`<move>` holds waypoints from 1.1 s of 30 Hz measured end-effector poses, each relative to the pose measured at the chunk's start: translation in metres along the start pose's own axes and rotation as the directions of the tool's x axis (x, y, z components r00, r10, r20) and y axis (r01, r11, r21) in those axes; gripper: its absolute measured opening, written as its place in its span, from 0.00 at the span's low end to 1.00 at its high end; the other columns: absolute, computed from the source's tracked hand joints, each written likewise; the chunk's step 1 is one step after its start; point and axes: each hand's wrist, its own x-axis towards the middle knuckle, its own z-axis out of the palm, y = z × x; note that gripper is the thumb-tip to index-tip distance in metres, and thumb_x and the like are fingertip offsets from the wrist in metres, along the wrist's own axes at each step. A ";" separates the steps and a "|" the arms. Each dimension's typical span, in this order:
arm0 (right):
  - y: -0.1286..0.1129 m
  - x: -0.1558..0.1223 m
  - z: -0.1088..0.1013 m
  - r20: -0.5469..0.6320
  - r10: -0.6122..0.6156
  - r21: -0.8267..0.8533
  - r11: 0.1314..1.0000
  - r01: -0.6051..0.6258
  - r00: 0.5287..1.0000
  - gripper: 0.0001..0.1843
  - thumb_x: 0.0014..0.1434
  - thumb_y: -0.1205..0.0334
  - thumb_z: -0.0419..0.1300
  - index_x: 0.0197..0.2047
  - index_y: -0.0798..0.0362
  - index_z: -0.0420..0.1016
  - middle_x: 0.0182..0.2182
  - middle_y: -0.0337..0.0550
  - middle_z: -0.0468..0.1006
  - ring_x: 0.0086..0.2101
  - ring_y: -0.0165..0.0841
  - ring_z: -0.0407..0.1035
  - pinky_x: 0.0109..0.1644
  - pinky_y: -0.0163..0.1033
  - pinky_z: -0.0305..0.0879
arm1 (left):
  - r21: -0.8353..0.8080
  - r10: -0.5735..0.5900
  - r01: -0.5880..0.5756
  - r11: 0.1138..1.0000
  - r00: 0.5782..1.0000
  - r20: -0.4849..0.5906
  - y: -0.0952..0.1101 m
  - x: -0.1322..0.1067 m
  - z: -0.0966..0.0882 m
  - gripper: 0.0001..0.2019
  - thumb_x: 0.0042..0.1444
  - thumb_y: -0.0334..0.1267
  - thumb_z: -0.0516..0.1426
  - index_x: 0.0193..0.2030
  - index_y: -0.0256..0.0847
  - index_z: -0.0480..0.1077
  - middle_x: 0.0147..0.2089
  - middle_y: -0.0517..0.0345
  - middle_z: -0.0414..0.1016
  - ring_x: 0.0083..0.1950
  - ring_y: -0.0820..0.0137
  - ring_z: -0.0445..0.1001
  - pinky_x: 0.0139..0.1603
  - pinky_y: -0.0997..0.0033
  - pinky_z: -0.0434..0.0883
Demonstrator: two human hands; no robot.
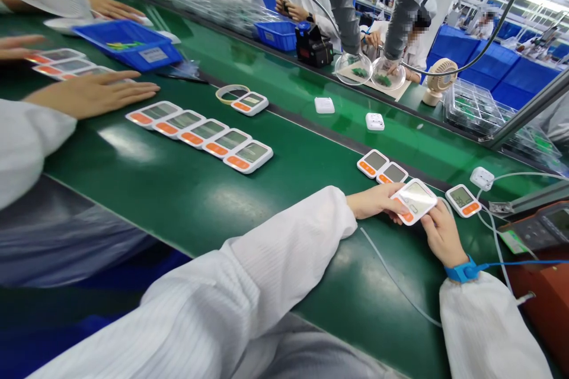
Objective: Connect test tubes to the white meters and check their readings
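Note:
Both my hands hold one white device with a grey screen and orange strip (416,200) just above the green belt (284,189). My left hand (376,201) grips its left edge, fingers closed round it. My right hand (438,231) pinches its lower right corner; a blue wrist strap (463,271) with a coiled blue cord sits on that wrist. Two like devices (382,168) lie side by side just beyond my left hand, and another (463,199) lies to the right.
A row of several like devices (202,136) lies mid-belt; a co-worker's hand (95,93) rests at its left end. A tape ring (231,93), small white units (324,105) (374,121), blue trays (128,42), a black tool (313,47), a fan (441,77) and a tester (540,228) stand around.

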 end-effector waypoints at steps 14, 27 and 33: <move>0.025 -0.002 -0.006 -0.567 0.085 -0.206 0.948 -0.241 0.820 0.20 0.64 0.51 0.55 0.52 0.56 0.72 0.46 0.54 0.75 0.48 0.45 0.68 0.53 0.50 0.64 | 0.390 0.373 -0.134 0.911 0.674 -0.638 0.031 -0.008 -0.096 0.18 0.49 0.39 0.62 0.47 0.34 0.71 0.33 0.55 0.77 0.27 0.75 0.72 0.29 0.76 0.69; 0.087 -0.007 -0.013 -0.582 0.363 -0.206 0.799 -0.565 0.727 0.39 0.52 0.47 0.54 0.61 0.66 0.64 0.57 0.69 0.66 0.60 0.56 0.57 0.64 0.59 0.51 | 0.761 0.522 0.407 0.506 0.558 -0.645 0.018 -0.009 -0.130 0.17 0.57 0.46 0.53 0.31 0.36 0.77 0.43 0.43 0.77 0.54 0.53 0.71 0.59 0.56 0.66; 0.092 -0.008 -0.018 -0.567 0.475 -0.124 0.759 -0.639 0.673 0.49 0.47 0.38 0.61 0.64 0.63 0.62 0.51 0.63 0.73 0.49 0.54 0.67 0.53 0.54 0.61 | 0.772 0.527 0.497 0.397 0.565 -0.635 0.011 -0.007 -0.130 0.22 0.57 0.45 0.53 0.52 0.34 0.75 0.54 0.40 0.71 0.59 0.51 0.67 0.63 0.52 0.63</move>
